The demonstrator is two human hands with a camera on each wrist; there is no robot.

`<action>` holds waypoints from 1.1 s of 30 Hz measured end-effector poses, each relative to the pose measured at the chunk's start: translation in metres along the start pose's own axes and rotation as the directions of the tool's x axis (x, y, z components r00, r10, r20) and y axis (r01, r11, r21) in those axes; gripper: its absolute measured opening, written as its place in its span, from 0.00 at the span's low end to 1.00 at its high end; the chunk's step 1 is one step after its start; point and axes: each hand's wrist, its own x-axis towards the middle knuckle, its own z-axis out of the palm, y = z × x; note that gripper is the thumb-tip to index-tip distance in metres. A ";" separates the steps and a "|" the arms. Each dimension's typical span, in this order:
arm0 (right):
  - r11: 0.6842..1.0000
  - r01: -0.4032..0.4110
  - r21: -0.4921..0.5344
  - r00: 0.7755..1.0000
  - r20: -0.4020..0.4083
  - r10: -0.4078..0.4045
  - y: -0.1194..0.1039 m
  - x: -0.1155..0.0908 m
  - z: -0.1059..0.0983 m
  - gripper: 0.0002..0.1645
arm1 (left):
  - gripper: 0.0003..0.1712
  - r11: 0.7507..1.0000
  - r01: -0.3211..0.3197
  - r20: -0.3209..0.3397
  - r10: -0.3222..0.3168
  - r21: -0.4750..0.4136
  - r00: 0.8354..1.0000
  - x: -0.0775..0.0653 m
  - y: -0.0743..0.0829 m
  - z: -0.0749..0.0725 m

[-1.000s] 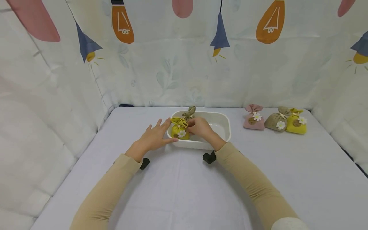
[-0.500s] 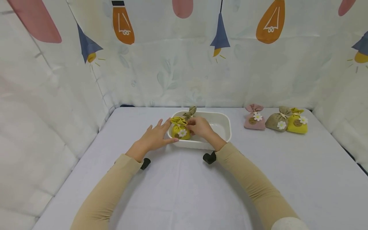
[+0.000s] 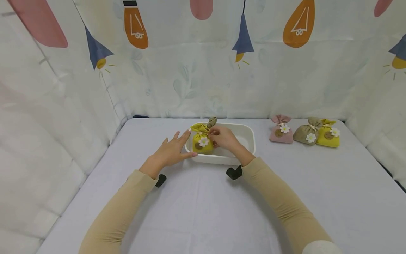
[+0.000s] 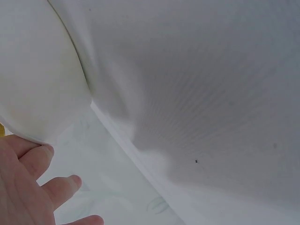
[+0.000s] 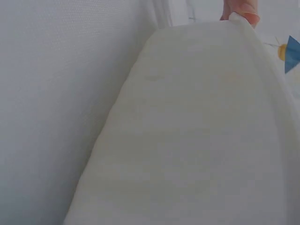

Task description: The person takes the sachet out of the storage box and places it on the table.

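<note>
A white tray [image 3: 219, 160] holds a yellow drawstring pouch [image 3: 207, 148] with a daisy at its left end. My right hand [image 3: 223, 138] pinches this pouch near its tied neck, from the right. Behind it, only the gathered top of a grey-brown pouch [image 3: 212, 122] shows. My left hand [image 3: 169, 152] lies at the tray's left end with fingers spread and thumb at the near rim. In the left wrist view, the left hand's fingers [image 4: 37, 161] touch the tray's edge [image 4: 42, 93]. The right wrist view shows mostly the tray's outer wall [image 5: 197, 122], with a fingertip [image 5: 243, 10] at its far end.
To the right on the white-covered table [image 3: 196, 208] stand a pink pouch [image 3: 280, 138], another grey-brown pouch [image 3: 300, 134] and another yellow pouch [image 3: 326, 141]. A printed curtain [image 3: 203, 84] closes off the table's back.
The right hand has shifted slightly right, and the yellow pouch has moved up and right with it inside the tray. The left hand has stayed in place.
</note>
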 end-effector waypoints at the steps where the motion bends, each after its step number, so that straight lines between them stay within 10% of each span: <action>1: 1.000 0.002 0.009 1.000 -0.003 -0.002 -0.001 -0.001 -0.001 0.14 | 0.61 1.000 0.000 0.000 0.000 -0.003 1.000 0.000 0.000 0.000; 33: 0.994 0.053 -0.098 0.998 -0.018 -0.055 0.004 -0.036 -0.046 0.13 | 0.60 1.000 -0.012 -0.021 0.013 0.025 1.000 0.000 0.000 0.000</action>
